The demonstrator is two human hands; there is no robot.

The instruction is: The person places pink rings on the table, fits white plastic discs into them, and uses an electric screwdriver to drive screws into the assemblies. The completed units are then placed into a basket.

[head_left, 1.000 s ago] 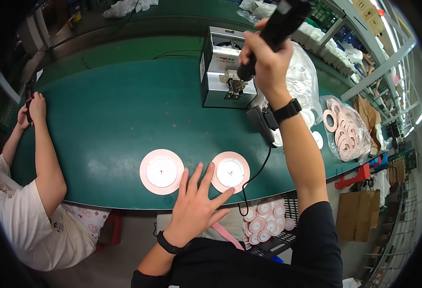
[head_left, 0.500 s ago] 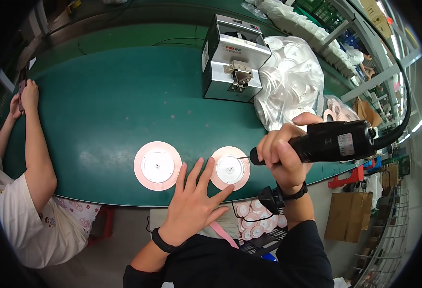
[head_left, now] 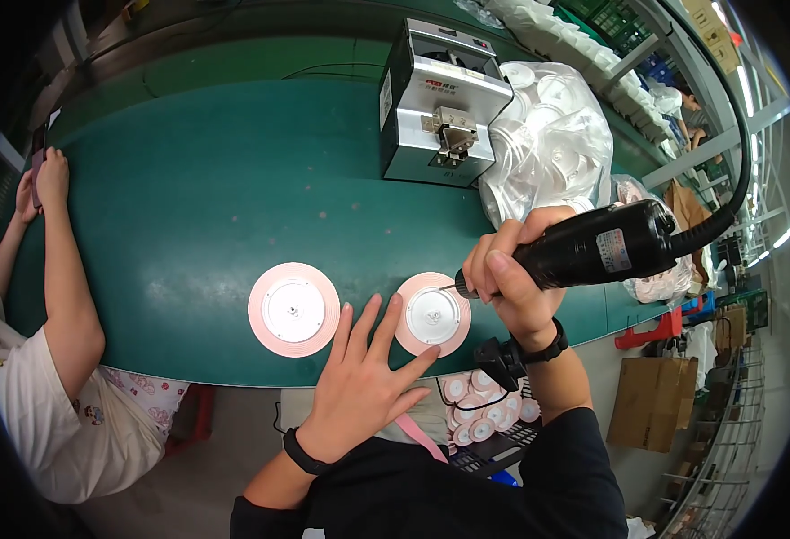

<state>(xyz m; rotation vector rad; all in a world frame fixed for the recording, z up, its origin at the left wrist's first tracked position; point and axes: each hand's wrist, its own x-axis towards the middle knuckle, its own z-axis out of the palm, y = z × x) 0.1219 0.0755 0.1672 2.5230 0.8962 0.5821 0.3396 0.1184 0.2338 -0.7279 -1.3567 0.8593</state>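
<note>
My right hand (head_left: 523,286) is closed around a black corded electric screwdriver (head_left: 597,249). Its thin bit points left and meets the upper part of a round pink disc with a white centre (head_left: 403,331); whether the tip sits in a screw is too small to tell. Spread flat, my left hand (head_left: 361,382) rests at the table's front edge, thumb and fingertips touching that disc's left and lower rim. A second pink disc with a white centre (head_left: 258,310) lies just left of my left fingertips, with a small metal post in its middle.
A silver-black box-shaped machine (head_left: 444,108) stands at the back of the green table (head_left: 170,207), beside a clear bag of white round parts (head_left: 548,144). Below the edge sits a crate of pink discs (head_left: 480,404). At left, another person's hands (head_left: 51,184) hold a phone.
My right hand and the electric screwdriver have shifted left, and the bit has come further in over the right disc. My left hand stays in place.
</note>
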